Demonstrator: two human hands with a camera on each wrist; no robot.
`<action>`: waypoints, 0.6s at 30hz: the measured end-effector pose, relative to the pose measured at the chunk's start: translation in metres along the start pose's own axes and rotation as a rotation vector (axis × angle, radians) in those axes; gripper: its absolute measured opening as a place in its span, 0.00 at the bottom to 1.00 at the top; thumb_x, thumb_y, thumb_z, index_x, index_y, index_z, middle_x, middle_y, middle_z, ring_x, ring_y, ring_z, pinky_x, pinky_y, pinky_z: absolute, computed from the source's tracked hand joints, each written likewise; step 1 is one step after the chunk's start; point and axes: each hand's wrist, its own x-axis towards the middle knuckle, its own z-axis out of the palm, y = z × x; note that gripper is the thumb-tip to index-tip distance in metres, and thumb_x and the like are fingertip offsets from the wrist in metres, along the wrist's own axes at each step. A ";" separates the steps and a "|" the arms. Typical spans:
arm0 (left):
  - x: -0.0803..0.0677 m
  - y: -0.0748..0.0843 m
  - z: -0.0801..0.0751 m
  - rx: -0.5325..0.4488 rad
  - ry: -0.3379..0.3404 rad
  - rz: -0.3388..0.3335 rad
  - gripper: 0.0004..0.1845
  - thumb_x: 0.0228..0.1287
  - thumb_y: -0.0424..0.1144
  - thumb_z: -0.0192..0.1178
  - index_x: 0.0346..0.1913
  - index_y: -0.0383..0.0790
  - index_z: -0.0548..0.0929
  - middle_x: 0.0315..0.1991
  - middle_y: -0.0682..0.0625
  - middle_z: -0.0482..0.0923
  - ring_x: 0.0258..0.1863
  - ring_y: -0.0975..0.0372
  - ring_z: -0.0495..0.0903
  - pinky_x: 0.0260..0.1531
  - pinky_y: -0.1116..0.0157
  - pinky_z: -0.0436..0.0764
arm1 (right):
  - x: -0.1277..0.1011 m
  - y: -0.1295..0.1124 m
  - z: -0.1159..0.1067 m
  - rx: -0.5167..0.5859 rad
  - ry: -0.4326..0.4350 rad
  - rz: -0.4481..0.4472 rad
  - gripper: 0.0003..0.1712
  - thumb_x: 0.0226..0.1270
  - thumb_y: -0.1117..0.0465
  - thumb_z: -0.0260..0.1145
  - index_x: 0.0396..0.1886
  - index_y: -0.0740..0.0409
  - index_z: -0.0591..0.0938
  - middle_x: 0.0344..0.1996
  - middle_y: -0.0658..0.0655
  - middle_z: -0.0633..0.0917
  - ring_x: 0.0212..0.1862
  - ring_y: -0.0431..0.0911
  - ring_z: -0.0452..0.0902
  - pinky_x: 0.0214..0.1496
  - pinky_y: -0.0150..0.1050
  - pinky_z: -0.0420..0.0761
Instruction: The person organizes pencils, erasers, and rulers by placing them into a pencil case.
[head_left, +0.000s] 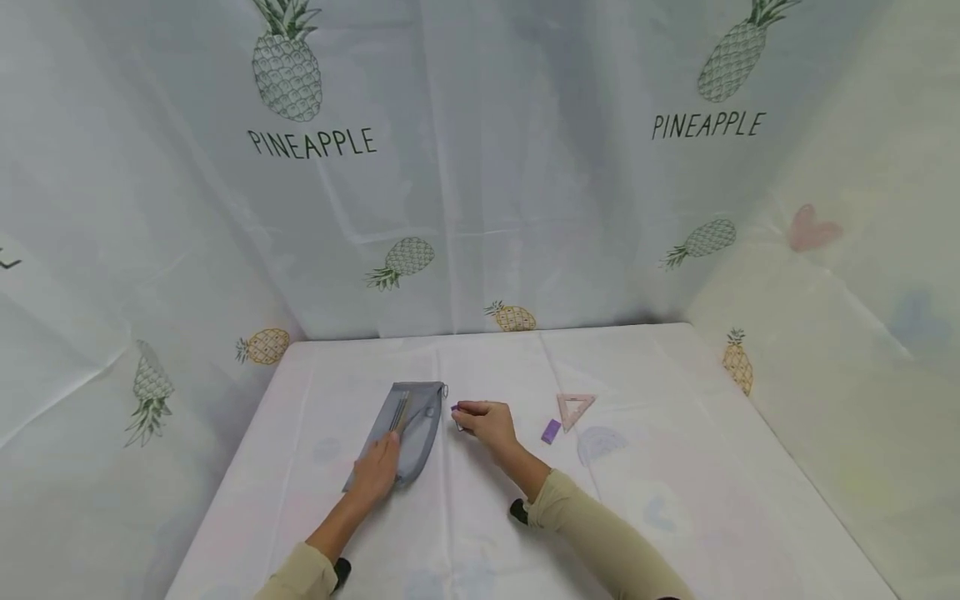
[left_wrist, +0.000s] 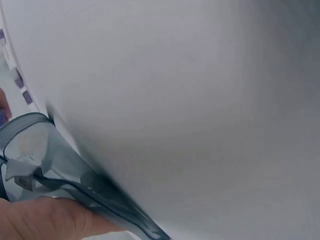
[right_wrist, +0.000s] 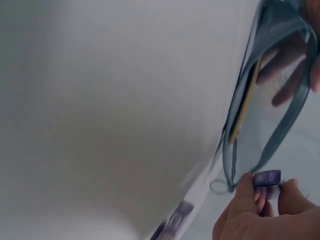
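Left hand (head_left: 377,472): flat, fingers straight, pressing grey mesh pencil pouch (head_left: 411,425) on white table (head_left: 675,500).
Right hand (head_left: 486,421): pinching small purple eraser (right_wrist: 267,178) just beside pouch mouth.
Nearby: pink triangle ruler (head_left: 575,408), second purple eraser (head_left: 551,431).

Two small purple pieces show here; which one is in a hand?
The purple piece pinched in the right hand, beside the grey pouch's zipper end. The other purple block lies untouched on the table by the pink triangle ruler.
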 end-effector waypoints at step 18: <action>0.005 -0.003 -0.009 -0.097 -0.076 -0.124 0.41 0.79 0.60 0.22 0.74 0.26 0.56 0.74 0.28 0.54 0.74 0.34 0.51 0.72 0.37 0.50 | 0.003 0.008 0.058 -0.234 0.054 -0.101 0.15 0.52 0.65 0.78 0.41 0.63 0.89 0.33 0.59 0.91 0.33 0.39 0.86 0.35 0.32 0.86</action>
